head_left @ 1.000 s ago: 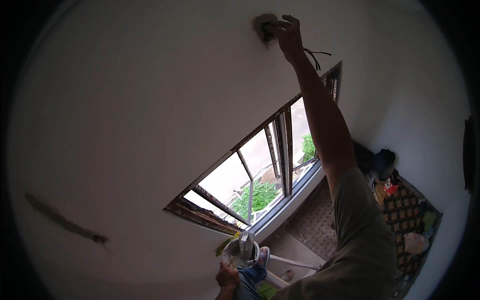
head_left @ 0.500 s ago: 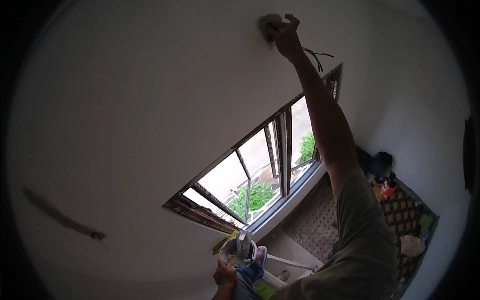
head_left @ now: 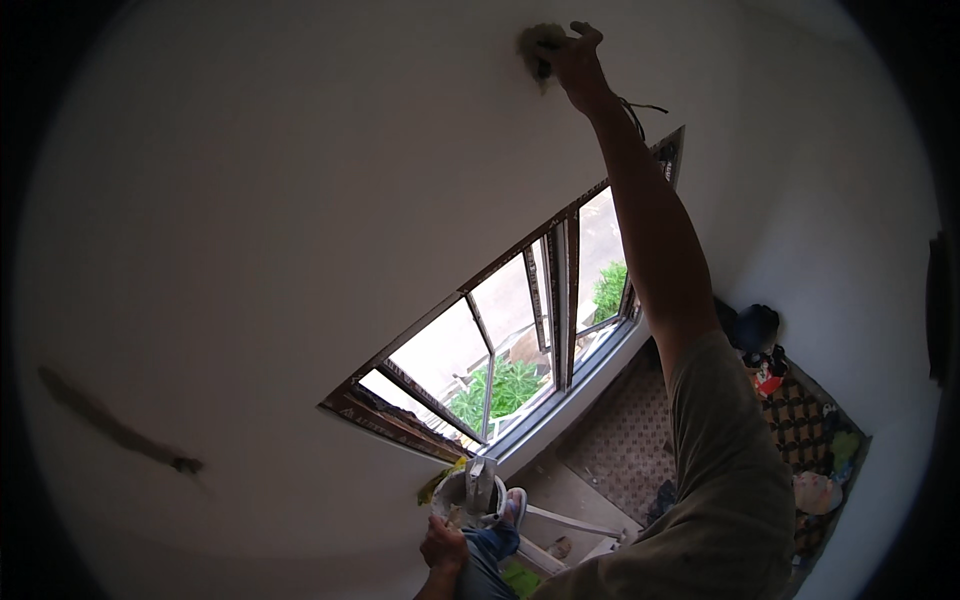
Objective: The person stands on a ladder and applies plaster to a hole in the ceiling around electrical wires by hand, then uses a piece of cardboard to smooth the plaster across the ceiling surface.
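My right hand [head_left: 578,62] reaches high up the wall, its fingers spread and bent against a rough grey-brown patch [head_left: 541,50] around a dark hole. No tool shows in it, though the fingertips are partly lost in shadow. Down by my knee, my left hand [head_left: 443,543] is closed at the rim of a small pale bucket [head_left: 452,490] smeared with plaster. A light scrap or smear shows by its thumb. Inside the bucket stands a flat grey tool [head_left: 481,482], its lower end hidden. Dark loose wires [head_left: 640,112] stick out beside my right wrist.
Below my right arm is a window [head_left: 490,330] with open panes. White bars of a stand or ladder [head_left: 575,522] lie near my sandalled foot [head_left: 515,505]. Bags and clutter [head_left: 765,370] sit on the patterned floor at right. A filled streak [head_left: 110,425] crosses the left wall.
My right hand has shifted slightly upward and right at the patch, uncovering more of the dark hole. The view has moved a little; my left hand stays at the bucket.
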Action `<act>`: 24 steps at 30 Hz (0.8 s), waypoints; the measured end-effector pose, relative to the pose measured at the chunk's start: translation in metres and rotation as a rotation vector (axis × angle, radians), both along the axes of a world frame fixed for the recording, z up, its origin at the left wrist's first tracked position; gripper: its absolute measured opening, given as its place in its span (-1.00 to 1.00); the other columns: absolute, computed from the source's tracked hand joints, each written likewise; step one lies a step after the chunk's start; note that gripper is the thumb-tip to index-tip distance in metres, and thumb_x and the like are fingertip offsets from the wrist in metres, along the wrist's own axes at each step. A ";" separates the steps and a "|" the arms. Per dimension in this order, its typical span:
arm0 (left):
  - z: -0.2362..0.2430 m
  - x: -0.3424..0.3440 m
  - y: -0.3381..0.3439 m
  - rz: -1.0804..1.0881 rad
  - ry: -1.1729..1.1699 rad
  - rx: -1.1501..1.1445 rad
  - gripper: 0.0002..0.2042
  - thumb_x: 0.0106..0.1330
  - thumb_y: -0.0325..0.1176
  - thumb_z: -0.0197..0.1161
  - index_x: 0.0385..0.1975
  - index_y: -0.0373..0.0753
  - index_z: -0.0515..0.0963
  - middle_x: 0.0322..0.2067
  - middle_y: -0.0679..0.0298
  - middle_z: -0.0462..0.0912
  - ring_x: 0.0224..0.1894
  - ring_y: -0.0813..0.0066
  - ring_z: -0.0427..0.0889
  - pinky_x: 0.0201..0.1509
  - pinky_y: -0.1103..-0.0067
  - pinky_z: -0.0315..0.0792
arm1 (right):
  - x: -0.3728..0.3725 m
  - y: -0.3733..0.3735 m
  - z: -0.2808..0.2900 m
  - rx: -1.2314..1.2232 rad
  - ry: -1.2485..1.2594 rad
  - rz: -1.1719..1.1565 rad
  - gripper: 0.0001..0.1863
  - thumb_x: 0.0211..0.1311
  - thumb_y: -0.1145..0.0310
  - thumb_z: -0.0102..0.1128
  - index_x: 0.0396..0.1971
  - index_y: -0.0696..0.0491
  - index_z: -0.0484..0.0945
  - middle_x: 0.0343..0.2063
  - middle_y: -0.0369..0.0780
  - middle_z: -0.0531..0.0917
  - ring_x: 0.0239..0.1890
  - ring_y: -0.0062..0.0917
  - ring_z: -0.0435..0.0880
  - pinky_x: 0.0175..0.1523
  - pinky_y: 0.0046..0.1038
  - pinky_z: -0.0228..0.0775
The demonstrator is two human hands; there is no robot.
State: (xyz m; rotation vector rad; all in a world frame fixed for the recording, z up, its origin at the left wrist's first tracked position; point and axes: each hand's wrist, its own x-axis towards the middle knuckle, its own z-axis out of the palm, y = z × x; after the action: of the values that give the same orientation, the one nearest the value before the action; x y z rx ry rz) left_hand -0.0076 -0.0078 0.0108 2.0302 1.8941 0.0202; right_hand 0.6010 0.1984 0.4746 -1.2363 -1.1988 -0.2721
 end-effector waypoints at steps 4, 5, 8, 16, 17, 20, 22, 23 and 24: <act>0.006 0.002 -0.001 -0.009 0.007 0.009 -0.74 0.31 -0.19 0.06 -0.14 -0.21 0.35 -0.26 -0.09 0.66 -0.20 -0.18 0.65 -0.07 0.03 0.46 | 0.011 0.005 -0.007 0.363 -0.817 -0.482 -0.71 0.22 0.46 0.22 -0.07 0.15 0.47 0.05 -0.09 0.46 0.09 -0.28 0.48 0.38 -0.37 0.09; 0.006 0.003 -0.001 -0.021 0.008 0.016 -0.74 0.31 -0.19 0.06 -0.14 -0.20 0.35 -0.26 -0.10 0.66 -0.20 -0.18 0.66 -0.08 0.03 0.47 | 0.018 0.006 -0.009 0.408 -0.944 -0.561 -0.67 0.17 0.49 0.23 -0.07 0.20 0.43 0.02 -0.09 0.50 0.09 -0.28 0.49 0.38 -0.36 0.07; 0.001 0.001 0.001 -0.003 0.021 -0.006 -0.75 0.31 -0.21 0.07 -0.14 -0.20 0.35 -0.25 -0.10 0.66 -0.20 -0.18 0.66 -0.08 0.04 0.47 | 0.011 0.012 -0.013 0.252 -0.622 -0.314 -0.52 0.13 0.57 0.14 0.07 0.25 0.26 0.05 0.04 0.45 0.16 -0.15 0.43 0.35 -0.27 0.17; -0.005 0.001 0.002 -0.025 0.011 0.012 -0.75 0.31 -0.21 0.06 -0.14 -0.22 0.34 -0.24 -0.09 0.65 -0.20 -0.17 0.66 -0.09 0.05 0.47 | 0.001 -0.009 -0.014 -0.003 -0.506 -0.203 -0.44 0.21 0.72 -0.19 0.18 0.21 -0.13 0.10 0.16 0.38 0.17 -0.09 0.52 0.22 -0.20 0.45; -0.004 0.004 0.002 -0.030 -0.001 0.002 -0.75 0.32 -0.21 0.05 -0.14 -0.22 0.34 -0.24 -0.09 0.65 -0.20 -0.16 0.66 -0.09 0.05 0.47 | 0.008 -0.011 -0.016 0.017 -0.457 -0.177 -0.44 0.22 0.71 -0.18 0.18 0.21 -0.14 0.11 0.17 0.37 0.17 -0.10 0.52 0.23 -0.20 0.45; -0.003 -0.001 0.002 -0.016 -0.004 0.010 -0.74 0.31 -0.21 0.06 -0.13 -0.23 0.34 -0.24 -0.09 0.65 -0.20 -0.16 0.66 -0.09 0.04 0.47 | -0.019 -0.014 -0.010 0.084 -0.341 -0.070 -0.43 0.25 0.64 -0.05 0.16 0.23 -0.12 0.12 0.15 0.38 0.12 -0.14 0.55 0.21 -0.25 0.44; 0.000 0.001 0.003 -0.016 0.027 -0.001 -0.74 0.30 -0.21 0.06 -0.13 -0.22 0.33 -0.24 -0.09 0.65 -0.20 -0.17 0.66 -0.09 0.04 0.47 | -0.019 -0.012 -0.007 0.115 -0.331 -0.022 -0.40 0.29 0.51 0.16 0.12 0.24 -0.05 0.10 0.06 0.43 0.06 -0.22 0.59 0.17 -0.33 0.43; 0.000 0.002 0.003 -0.016 0.043 -0.007 -0.73 0.30 -0.21 0.06 -0.13 -0.22 0.33 -0.24 -0.09 0.65 -0.20 -0.17 0.66 -0.09 0.04 0.47 | -0.020 -0.009 -0.006 0.133 -0.311 -0.020 -0.40 0.27 0.53 0.14 0.13 0.24 -0.05 0.10 0.06 0.43 0.06 -0.22 0.58 0.17 -0.33 0.43; 0.000 0.001 0.003 -0.018 0.039 -0.001 -0.73 0.30 -0.21 0.07 -0.12 -0.22 0.33 -0.24 -0.09 0.65 -0.20 -0.17 0.66 -0.09 0.04 0.47 | -0.018 -0.004 -0.006 0.152 -0.292 -0.017 -0.41 0.25 0.55 0.13 0.13 0.24 -0.04 0.09 0.06 0.43 0.07 -0.21 0.58 0.17 -0.33 0.43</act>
State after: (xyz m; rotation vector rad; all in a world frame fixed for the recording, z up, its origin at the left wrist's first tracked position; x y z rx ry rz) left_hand -0.0062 -0.0051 0.0110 2.0610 1.8978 -0.0253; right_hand 0.5834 0.1945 0.4684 -1.0994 -1.3892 -0.5616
